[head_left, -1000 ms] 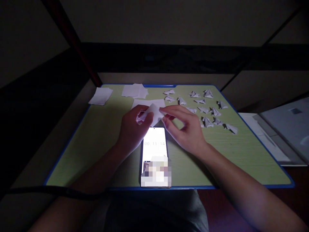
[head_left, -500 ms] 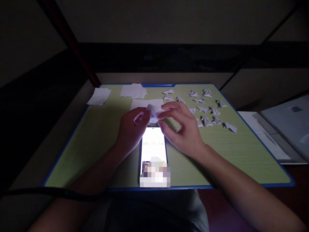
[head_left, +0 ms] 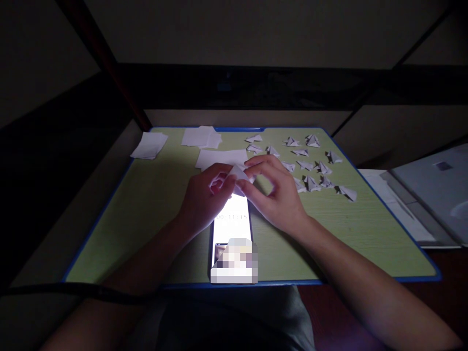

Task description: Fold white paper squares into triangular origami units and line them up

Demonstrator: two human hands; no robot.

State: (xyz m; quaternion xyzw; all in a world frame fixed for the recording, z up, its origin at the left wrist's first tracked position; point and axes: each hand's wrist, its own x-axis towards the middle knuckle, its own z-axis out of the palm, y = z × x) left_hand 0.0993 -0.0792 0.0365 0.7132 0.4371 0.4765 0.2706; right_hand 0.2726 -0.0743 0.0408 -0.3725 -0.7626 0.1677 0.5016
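Between both hands is a small piece of folded white paper (head_left: 239, 173), held above the top end of a lit phone (head_left: 231, 229). My left hand (head_left: 206, 195) pinches its left side with thumb and fingers. On its right side, my right hand (head_left: 274, 192) closes thumb and fingertips on the same paper. The fingers cover much of it, so its exact folds are hidden. Just behind the hands lies a flat white sheet (head_left: 219, 158). The phone screen shows a running time count, and its lower part is blurred out.
Several folded paper pieces (head_left: 312, 184) are spread over the right of the green table (head_left: 365, 243). White paper stacks lie at the far left (head_left: 149, 146) and the back (head_left: 201, 137). A dark cable (head_left: 73, 290) crosses the front left. Right of the table is a grey, box-like object (head_left: 435, 190).
The raised paper point has come down and the paper is folded flatter. My hands have drawn closer together, with the thumbs now nearly meeting on it.
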